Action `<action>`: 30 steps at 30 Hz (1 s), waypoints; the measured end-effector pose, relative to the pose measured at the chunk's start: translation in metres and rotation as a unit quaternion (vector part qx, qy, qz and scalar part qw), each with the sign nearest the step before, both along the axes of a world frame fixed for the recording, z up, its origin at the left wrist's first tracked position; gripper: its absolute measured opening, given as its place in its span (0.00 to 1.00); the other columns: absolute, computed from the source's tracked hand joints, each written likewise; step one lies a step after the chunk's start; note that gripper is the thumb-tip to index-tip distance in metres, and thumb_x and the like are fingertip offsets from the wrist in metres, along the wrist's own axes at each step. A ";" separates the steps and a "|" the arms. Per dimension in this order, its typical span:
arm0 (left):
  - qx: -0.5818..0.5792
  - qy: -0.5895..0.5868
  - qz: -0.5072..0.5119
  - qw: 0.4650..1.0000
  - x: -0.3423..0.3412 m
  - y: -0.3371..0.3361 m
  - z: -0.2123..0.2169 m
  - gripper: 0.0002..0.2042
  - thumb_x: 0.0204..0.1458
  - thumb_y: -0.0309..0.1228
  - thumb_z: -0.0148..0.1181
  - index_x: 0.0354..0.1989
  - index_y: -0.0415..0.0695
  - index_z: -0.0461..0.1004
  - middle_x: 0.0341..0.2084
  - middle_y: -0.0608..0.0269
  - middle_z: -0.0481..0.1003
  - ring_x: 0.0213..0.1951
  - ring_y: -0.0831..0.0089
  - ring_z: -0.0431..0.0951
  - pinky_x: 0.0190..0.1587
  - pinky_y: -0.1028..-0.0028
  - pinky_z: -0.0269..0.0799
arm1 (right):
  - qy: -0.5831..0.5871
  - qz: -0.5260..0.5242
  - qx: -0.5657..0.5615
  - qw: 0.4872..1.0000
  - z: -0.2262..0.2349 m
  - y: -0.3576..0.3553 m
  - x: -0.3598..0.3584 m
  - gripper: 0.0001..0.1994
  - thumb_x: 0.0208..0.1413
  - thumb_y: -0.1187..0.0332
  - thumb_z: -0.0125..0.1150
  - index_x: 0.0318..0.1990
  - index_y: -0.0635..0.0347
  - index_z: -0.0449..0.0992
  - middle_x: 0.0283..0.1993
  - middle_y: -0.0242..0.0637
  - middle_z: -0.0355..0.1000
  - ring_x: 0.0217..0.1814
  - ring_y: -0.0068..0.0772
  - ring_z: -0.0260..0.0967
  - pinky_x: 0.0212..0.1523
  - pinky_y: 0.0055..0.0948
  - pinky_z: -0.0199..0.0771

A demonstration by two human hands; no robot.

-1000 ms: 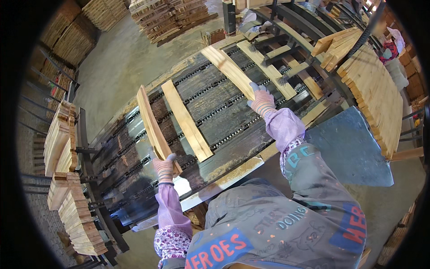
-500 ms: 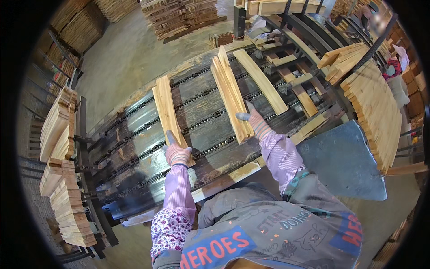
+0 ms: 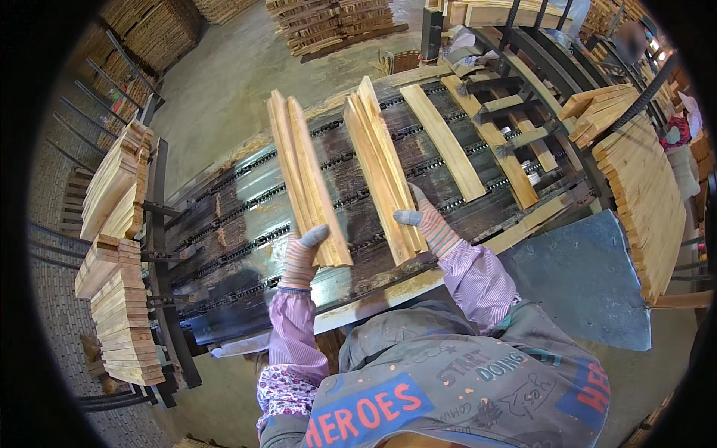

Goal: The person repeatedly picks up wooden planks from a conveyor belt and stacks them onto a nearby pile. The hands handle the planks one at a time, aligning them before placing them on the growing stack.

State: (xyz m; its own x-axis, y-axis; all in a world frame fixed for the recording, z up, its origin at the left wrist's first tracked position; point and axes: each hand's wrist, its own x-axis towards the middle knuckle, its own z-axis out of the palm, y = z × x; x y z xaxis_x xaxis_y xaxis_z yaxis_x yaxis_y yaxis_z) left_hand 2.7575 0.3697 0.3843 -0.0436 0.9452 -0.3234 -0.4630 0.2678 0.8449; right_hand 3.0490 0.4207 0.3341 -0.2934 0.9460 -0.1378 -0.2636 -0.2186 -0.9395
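Observation:
My left hand (image 3: 303,257), in a striped knit glove, grips the near end of a pair of pale wooden boards (image 3: 306,175) pressed side by side, tilted on edge. To its right, my right hand (image 3: 424,218), gloved alike, is closed on the near right side of another small bundle of boards (image 3: 379,168). A gap separates the two bundles, which point away from me over the dark chain conveyor (image 3: 224,257). Right of them a single board (image 3: 446,142) lies flat across the chains. The undersides of the held boards are hidden.
Stacked boards (image 3: 123,313) stand on a rack at the left. A tall board stack (image 3: 642,201) rises at the right behind a grey metal sheet (image 3: 582,276). Further planks (image 3: 500,153) lie at the conveyor's right end. Another person (image 3: 631,45) is at the far right.
My left hand has moved right with its boards, closer to the right bundle. Its boards lay flatter before and now stand more on edge. My right hand keeps its hold.

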 end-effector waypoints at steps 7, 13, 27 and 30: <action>-0.034 0.035 -0.064 0.997 0.067 -0.018 -0.032 0.44 0.52 0.29 0.73 0.77 0.53 0.55 0.60 0.56 0.75 0.57 0.61 0.79 0.59 0.59 0.78 | -0.107 0.003 -0.061 0.992 0.002 -0.027 -0.043 0.45 0.50 0.70 0.79 0.74 0.54 0.58 0.54 0.42 0.74 0.57 0.36 0.71 0.61 0.38 0.75; -0.131 -0.191 -0.063 0.971 0.039 -0.022 -0.076 0.37 0.62 0.55 0.61 0.74 0.47 0.61 0.65 0.55 0.71 0.65 0.59 0.73 0.67 0.57 0.72 | -0.078 0.022 -0.070 0.994 -0.001 -0.038 -0.040 0.47 0.51 0.64 0.81 0.75 0.56 0.55 0.58 0.45 0.73 0.61 0.39 0.71 0.64 0.39 0.72; -0.015 -0.280 -0.019 0.960 0.036 -0.037 -0.057 0.45 0.54 0.60 0.65 0.73 0.41 0.62 0.64 0.47 0.72 0.61 0.51 0.76 0.65 0.51 0.74 | -0.137 0.077 -0.037 0.987 0.028 -0.037 -0.065 0.55 0.42 0.65 0.86 0.75 0.63 0.52 0.68 0.47 0.67 0.71 0.39 0.64 0.72 0.38 0.65; -0.048 -0.223 0.018 0.973 0.023 -0.040 -0.038 0.42 0.55 0.53 0.68 0.72 0.40 0.61 0.60 0.46 0.74 0.57 0.51 0.79 0.60 0.53 0.79 | -0.117 0.076 -0.019 0.990 0.025 -0.030 -0.070 0.57 0.40 0.67 0.87 0.76 0.63 0.51 0.69 0.47 0.66 0.70 0.40 0.64 0.72 0.39 0.66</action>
State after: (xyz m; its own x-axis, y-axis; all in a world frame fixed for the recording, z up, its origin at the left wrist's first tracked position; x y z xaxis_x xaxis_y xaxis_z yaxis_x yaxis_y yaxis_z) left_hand 2.7808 0.3299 0.3459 0.0898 0.9099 -0.4051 -0.7881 0.3136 0.5297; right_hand 2.9788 0.3911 0.3586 -0.3878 0.8859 -0.2546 0.0000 -0.2762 -0.9611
